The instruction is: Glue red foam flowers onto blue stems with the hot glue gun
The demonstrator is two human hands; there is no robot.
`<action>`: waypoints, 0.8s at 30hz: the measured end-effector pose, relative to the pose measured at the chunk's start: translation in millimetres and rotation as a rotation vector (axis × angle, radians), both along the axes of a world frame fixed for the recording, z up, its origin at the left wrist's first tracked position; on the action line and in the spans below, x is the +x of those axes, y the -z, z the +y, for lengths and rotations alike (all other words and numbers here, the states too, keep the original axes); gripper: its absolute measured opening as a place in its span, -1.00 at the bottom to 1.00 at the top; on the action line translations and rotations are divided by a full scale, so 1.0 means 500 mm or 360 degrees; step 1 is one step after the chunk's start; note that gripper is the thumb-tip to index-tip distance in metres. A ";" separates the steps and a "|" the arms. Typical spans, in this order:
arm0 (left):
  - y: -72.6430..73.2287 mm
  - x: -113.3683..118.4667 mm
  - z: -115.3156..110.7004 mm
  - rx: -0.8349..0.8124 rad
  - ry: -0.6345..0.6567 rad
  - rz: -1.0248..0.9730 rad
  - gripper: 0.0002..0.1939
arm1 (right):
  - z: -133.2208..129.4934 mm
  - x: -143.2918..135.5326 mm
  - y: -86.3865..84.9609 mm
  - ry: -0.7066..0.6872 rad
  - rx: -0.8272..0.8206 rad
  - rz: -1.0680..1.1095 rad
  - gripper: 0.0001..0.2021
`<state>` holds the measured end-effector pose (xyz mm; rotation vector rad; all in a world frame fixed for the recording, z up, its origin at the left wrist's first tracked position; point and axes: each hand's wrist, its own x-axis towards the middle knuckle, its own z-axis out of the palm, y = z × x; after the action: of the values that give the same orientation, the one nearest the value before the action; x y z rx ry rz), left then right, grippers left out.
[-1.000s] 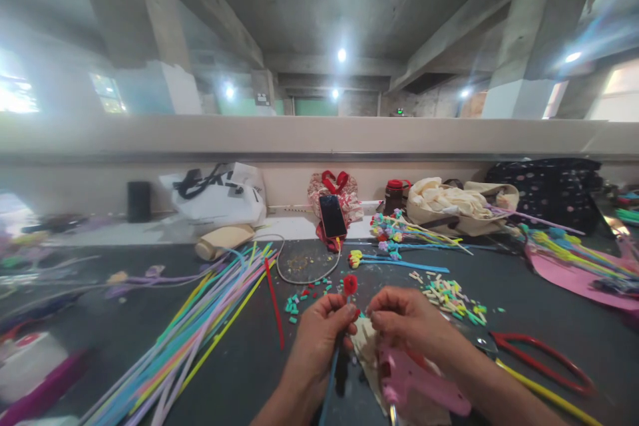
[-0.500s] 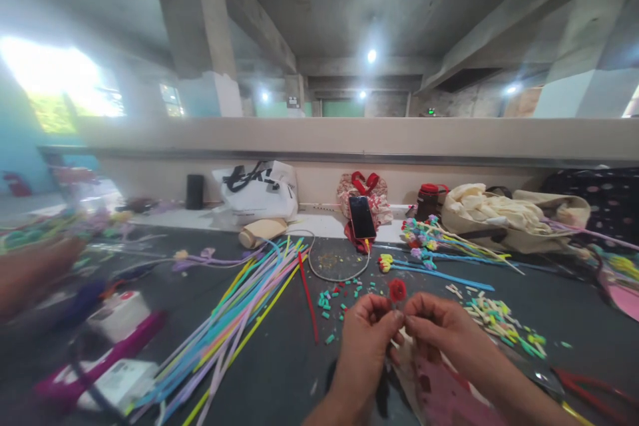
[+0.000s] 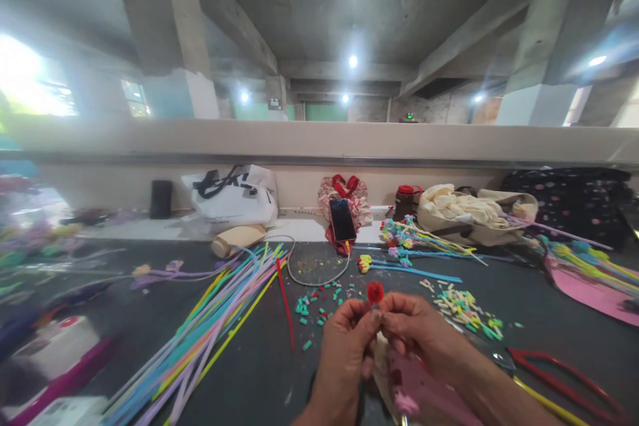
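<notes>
A small red pipe-cleaner flower (image 3: 375,291) stands up from between my fingertips, just above the dark table. My left hand (image 3: 350,341) is closed, thumb and forefinger pinching the flower's base. Opposite it, my right hand (image 3: 418,325) also pinches close under the bloom, its fingertips almost touching the left ones. The flower's lower part is hidden by my fingers. Beneath my right wrist lies something pink (image 3: 424,383), partly covered. Short cut pieces of pipe cleaner (image 3: 303,306) are scattered beyond my left hand, with a red pipe cleaner (image 3: 285,306) farther left.
Long coloured pipe cleaners (image 3: 214,326) lie fanned out at left. Red-handled scissors (image 3: 559,373) rest at right, near a pile of cut pieces (image 3: 464,307). Finished flower stems (image 3: 409,271), a phone (image 3: 342,219) on a cable, and bags (image 3: 234,196) line the back.
The view has turned to the right, so the table things sit farther left. Both hands keep pinching the red flower. A blurred arm at the far left has gone out of view.
</notes>
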<state>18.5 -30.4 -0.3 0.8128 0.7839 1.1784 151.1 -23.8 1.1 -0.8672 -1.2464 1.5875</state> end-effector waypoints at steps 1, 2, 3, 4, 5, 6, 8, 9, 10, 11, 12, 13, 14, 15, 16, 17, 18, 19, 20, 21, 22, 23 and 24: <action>0.000 0.000 -0.001 0.0005 -0.0002 0.0004 -0.69 | 0.001 0.000 0.000 0.0001 -0.0014 0.0008 -0.79; 0.000 -0.001 -0.001 0.0008 0.0003 0.0010 -0.70 | 0.001 0.000 -0.002 0.0014 -0.0023 0.0004 -0.78; -0.001 -0.003 -0.002 0.0013 0.0011 0.0021 -0.71 | 0.001 0.000 -0.005 0.0036 -0.0032 -0.0018 -0.77; -0.002 -0.005 -0.001 0.0021 0.0016 0.0031 -0.72 | 0.001 -0.001 -0.010 0.0062 -0.0045 -0.0049 -0.75; -0.003 -0.008 0.000 0.0032 0.0014 0.0039 -0.73 | 0.000 -0.002 -0.014 0.0091 -0.0054 -0.0084 -0.74; -0.004 -0.010 0.001 0.0036 0.0015 0.0048 -0.74 | 0.000 -0.003 -0.018 0.0116 -0.0058 -0.0117 -0.74; -0.005 -0.015 0.004 0.0025 0.0029 0.0055 -0.75 | -0.002 -0.006 -0.023 0.0161 -0.0041 -0.0158 -0.75; -0.006 -0.017 0.006 0.0014 0.0037 0.0056 -0.75 | -0.003 -0.008 -0.024 0.0181 -0.0023 -0.0176 -0.75; -0.005 -0.018 0.007 0.0002 0.0047 0.0058 -0.75 | -0.004 -0.009 -0.023 0.0208 0.0001 -0.0199 -0.76; -0.004 -0.019 0.009 -0.0003 0.0049 0.0061 -0.74 | -0.005 -0.010 -0.022 0.0237 0.0023 -0.0236 -0.76; -0.003 -0.020 0.010 0.0001 0.0046 0.0067 -0.74 | -0.006 -0.012 -0.020 0.0258 0.0043 -0.0288 -0.76; -0.001 -0.020 0.012 0.0005 0.0035 0.0078 -0.73 | -0.006 -0.013 -0.018 0.0278 0.0069 -0.0346 -0.77; 0.000 -0.021 0.013 0.0005 0.0029 0.0100 -0.73 | -0.007 -0.014 -0.016 0.0296 0.0103 -0.0408 -0.79; 0.001 -0.021 0.014 0.0002 0.0018 0.0129 -0.72 | -0.008 -0.015 -0.015 0.0316 0.0148 -0.0474 -0.81; 0.002 -0.022 0.015 0.0001 0.0006 0.0162 -0.71 | -0.008 -0.017 -0.015 0.0339 0.0204 -0.0550 -0.83; 0.003 -0.022 0.016 0.0000 -0.0003 0.0196 -0.71 | -0.008 -0.018 -0.016 0.0369 0.0270 -0.0636 -0.85; 0.003 -0.023 0.017 -0.0003 -0.0009 0.0225 -0.70 | -0.009 -0.018 -0.019 0.0401 0.0340 -0.0725 -0.86; 0.003 -0.023 0.017 -0.0009 -0.0012 0.0242 -0.69 | -0.010 -0.018 -0.022 0.0428 0.0411 -0.0813 -0.87; 0.003 -0.024 0.018 -0.0016 -0.0002 0.0245 -0.69 | -0.011 -0.015 -0.028 0.0434 0.0474 -0.0895 -0.88; 0.003 -0.024 0.018 -0.0025 0.0016 0.0238 -0.69 | -0.014 -0.010 -0.034 0.0423 0.0518 -0.0959 -0.87; 0.003 -0.025 0.018 -0.0035 0.0039 0.0226 -0.70 | -0.020 -0.003 -0.041 0.0402 0.0542 -0.1009 -0.86; 0.003 -0.025 0.018 -0.0047 0.0056 0.0216 -0.70 | -0.028 0.007 -0.048 0.0384 0.0558 -0.1065 -0.84; 0.004 -0.025 0.019 -0.0058 0.0075 0.0213 -0.71 | -0.038 0.018 -0.055 0.0372 0.0580 -0.1142 -0.82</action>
<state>5.9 -21.1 -2.5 0.8821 0.8894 1.0732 160.2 -43.0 28.5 -1.3366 -1.7767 0.8305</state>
